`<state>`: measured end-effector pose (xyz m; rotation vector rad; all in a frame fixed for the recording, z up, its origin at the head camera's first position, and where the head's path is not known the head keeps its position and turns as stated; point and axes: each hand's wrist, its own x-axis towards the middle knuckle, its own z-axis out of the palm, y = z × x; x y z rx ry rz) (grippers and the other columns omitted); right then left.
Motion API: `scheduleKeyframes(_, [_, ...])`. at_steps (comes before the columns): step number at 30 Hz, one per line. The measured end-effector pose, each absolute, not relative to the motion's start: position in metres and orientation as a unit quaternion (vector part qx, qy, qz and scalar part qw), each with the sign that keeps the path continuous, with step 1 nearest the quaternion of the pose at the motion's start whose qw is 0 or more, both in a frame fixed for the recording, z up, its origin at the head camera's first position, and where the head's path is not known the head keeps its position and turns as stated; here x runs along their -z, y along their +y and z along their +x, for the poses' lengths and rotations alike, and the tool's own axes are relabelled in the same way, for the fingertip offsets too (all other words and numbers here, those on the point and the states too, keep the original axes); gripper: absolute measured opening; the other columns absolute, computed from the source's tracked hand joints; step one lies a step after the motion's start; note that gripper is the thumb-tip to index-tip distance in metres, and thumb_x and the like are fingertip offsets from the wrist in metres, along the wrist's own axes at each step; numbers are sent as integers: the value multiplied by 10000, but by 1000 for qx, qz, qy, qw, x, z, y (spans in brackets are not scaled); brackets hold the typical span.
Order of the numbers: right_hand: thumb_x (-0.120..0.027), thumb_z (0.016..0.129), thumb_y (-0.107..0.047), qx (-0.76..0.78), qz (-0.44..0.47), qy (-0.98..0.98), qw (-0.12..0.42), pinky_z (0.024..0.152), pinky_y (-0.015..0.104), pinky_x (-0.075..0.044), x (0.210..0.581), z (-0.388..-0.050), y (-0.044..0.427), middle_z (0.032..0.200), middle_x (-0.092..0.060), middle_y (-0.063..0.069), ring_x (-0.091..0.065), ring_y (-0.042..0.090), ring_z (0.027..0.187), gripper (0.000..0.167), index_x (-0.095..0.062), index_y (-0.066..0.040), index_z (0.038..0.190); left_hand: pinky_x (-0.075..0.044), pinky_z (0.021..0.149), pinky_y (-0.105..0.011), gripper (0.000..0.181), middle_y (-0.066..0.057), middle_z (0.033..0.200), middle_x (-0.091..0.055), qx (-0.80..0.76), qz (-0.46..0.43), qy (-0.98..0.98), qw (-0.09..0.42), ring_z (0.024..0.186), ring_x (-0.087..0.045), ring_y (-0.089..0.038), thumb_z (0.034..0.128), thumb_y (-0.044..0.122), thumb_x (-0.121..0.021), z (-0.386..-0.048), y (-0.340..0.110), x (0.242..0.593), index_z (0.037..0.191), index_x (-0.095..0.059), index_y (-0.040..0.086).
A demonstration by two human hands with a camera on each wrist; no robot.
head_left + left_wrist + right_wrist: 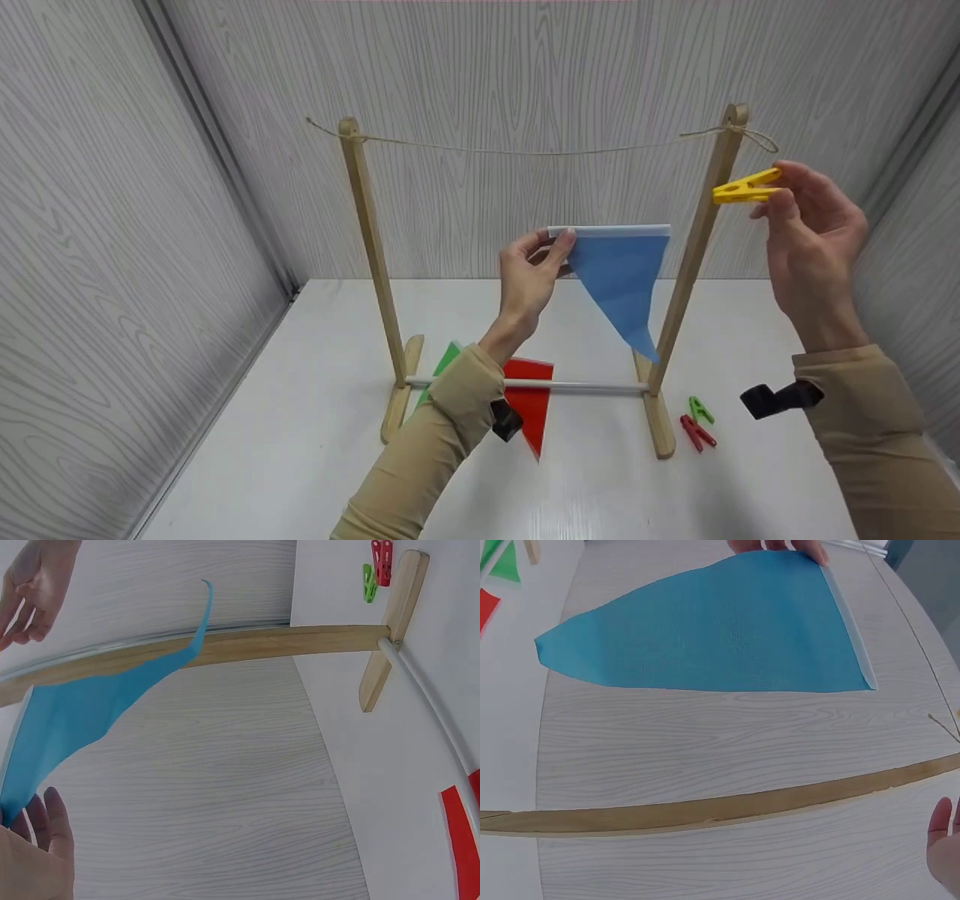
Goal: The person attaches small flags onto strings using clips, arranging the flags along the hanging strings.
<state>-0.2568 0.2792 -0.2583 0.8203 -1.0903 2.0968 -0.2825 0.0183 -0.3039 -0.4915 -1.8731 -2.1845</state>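
A blue triangular flag [622, 277] with a white top band hangs point down from my left hand [527, 274], which pinches the band's left end between thumb and fingers. My right hand [817, 232] holds a yellow clothespin [746, 189] by its handle ends, just right of the right wooden post [694, 255]. Above the flag a thin string [525, 153] runs between the two posts, apart from flag and clothespin. In the right wrist view the blue flag [720, 630] spreads wide, and only part of the right hand [946, 855] shows at the edge.
On the white table [300, 420] lie a red flag [534, 405] and a green flag [448, 360], partly behind my left sleeve. A white rod [592, 386] joins the feet of the posts. Right of the stand lie a green clothespin [700, 409] and a red clothespin [697, 433].
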Motion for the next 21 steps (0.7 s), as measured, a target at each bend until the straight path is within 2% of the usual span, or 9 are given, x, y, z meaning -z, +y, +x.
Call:
scheduleKeyframes(5, [-620,897,154,-776,319,-432,331,754,259,-522,248,-260,279,1036,-672,205,-575,246,903,274,-595,220,1162,-606,924,-342,300,-214,1153,-694,732,-174,-646,125,1042,-723,-265,986,173,-656,-283,19,295,1206,-667,-30])
scheduleKeyframes(12, [-635,877,171,-781,303,-435,332,908,286,-529,230,-261,279,1046,-675,197,-595,267,988,261,-613,207,1134,-603,919,-299,277,-214,1104,-707,724,-180,-650,146,988,-724,-228,982,168,-662,-286,21,284,1164,-685,-41])
scheduleKeyframes(21, [-660,874,143,-733,302,-514,328,858,255,-485,205,-271,279,1073,-691,159,-600,229,1008,238,-658,151,1111,-587,933,-250,275,-183,1088,-721,709,-174,-664,160,983,-704,-181,984,194,-661,-290,25,274,1150,-700,-22])
